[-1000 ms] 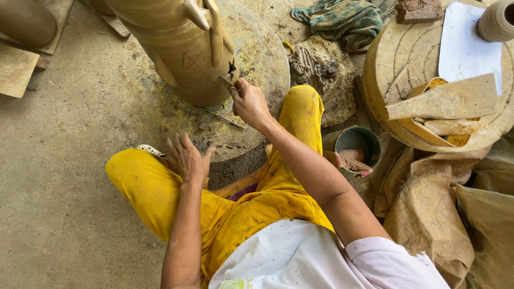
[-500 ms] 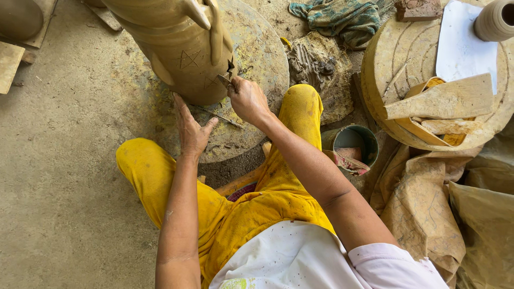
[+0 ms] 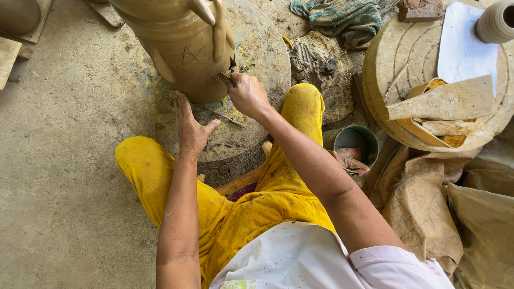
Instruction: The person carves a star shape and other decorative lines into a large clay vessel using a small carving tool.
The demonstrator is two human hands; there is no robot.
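A tall tan clay pot (image 3: 179, 51) with handles and scratched star marks stands on a round turntable disc (image 3: 262, 59). My right hand (image 3: 247, 95) is shut on a small carving tool (image 3: 226, 77) whose tip touches the pot's lower wall. My left hand (image 3: 190, 124) rests flat with fingers spread on the disc's near edge, just below the pot's base. A thin stick tool (image 3: 219, 115) lies on the disc between my hands. My yellow trouser legs (image 3: 300, 107) straddle the disc.
A small bucket (image 3: 356, 145) with a rag sits beside my right knee. To the right, a second round disc (image 3: 391, 59) carries clay slabs, white paper (image 3: 463, 51) and a small jar (image 3: 495, 21). A green cloth (image 3: 342, 16) lies behind. Brown sacking (image 3: 444, 214) covers the right floor.
My left hand moved from my left knee forward onto the edge of the disc by the pot's base. The right hand stayed at the pot with the tool.
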